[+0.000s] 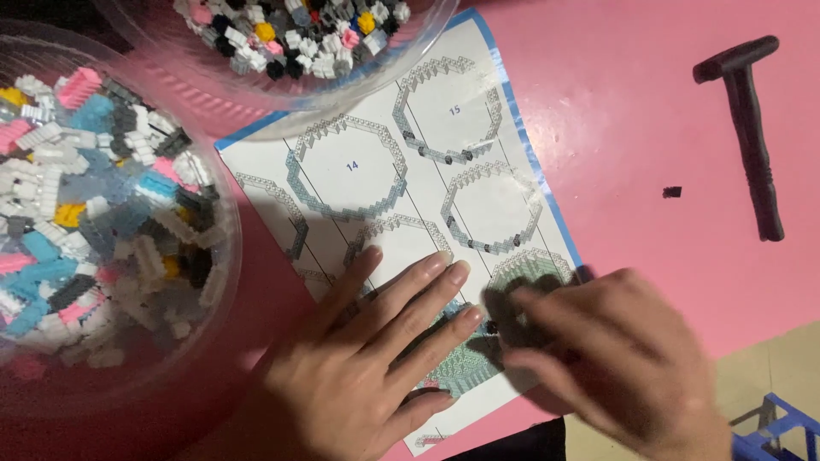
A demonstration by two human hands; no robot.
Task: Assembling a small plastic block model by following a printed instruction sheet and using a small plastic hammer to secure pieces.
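A white instruction sheet (478, 128) with a blue border lies on the pink table (649, 111). It shows several printed ring-shaped brick layouts. My left hand (367, 367) rests flat on the sheet's lower part, fingers spread and pointing up-right, pressing beside a pale green and blue block assembly (465, 363). My right hand (615, 354) is blurred, its fingertips down on the same assembly near the sheet's lower right corner. Whether it pinches a small brick I cannot tell.
A clear bowl (220, 205) full of small pink, blue, white, black and yellow bricks stands at the left. A second clear bowl (359, 92) of bricks sits at the top. A black hammer-shaped tool (752, 128) and a tiny black piece (672, 192) lie at right. A blue stool (773, 431) shows at bottom right.
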